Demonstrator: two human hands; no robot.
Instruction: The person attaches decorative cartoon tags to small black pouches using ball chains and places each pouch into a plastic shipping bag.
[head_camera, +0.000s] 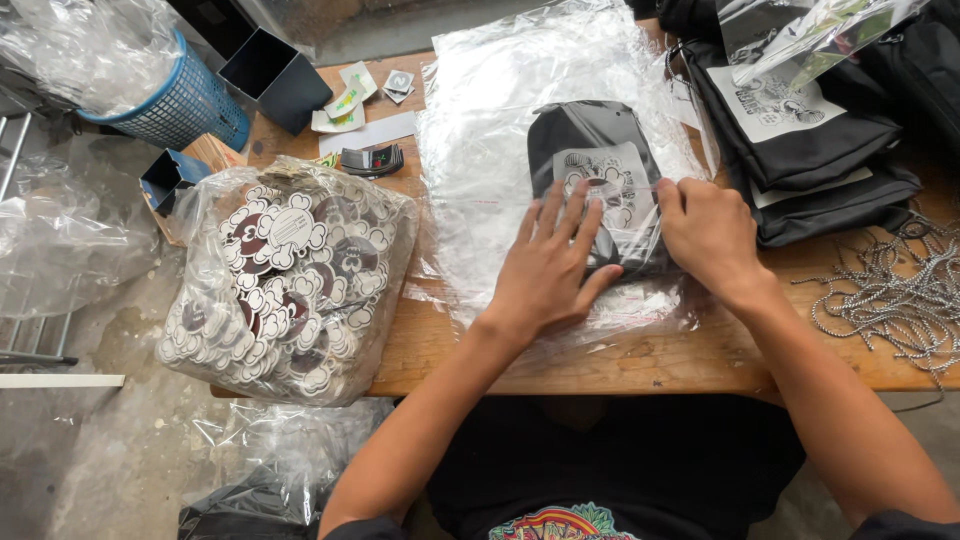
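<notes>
Over the wooden table (660, 365), the left hand (550, 262) lies flat with fingers spread on a folded black garment (585, 135) sealed in a clear plastic bag (480, 150). The right hand (708, 228) presses its curled fingers on the bag's right edge. A sack of flower-shaped stickers (285, 280) sits well to the left, a tangle of cords (900, 290) to the right.

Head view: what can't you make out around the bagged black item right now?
- Black item in the clear bag: its near end, covered by the left hand and right hand.
- Black stack: cut off by the top-right edge.
- Sticker bag: glare blurs individual stickers.
</notes>
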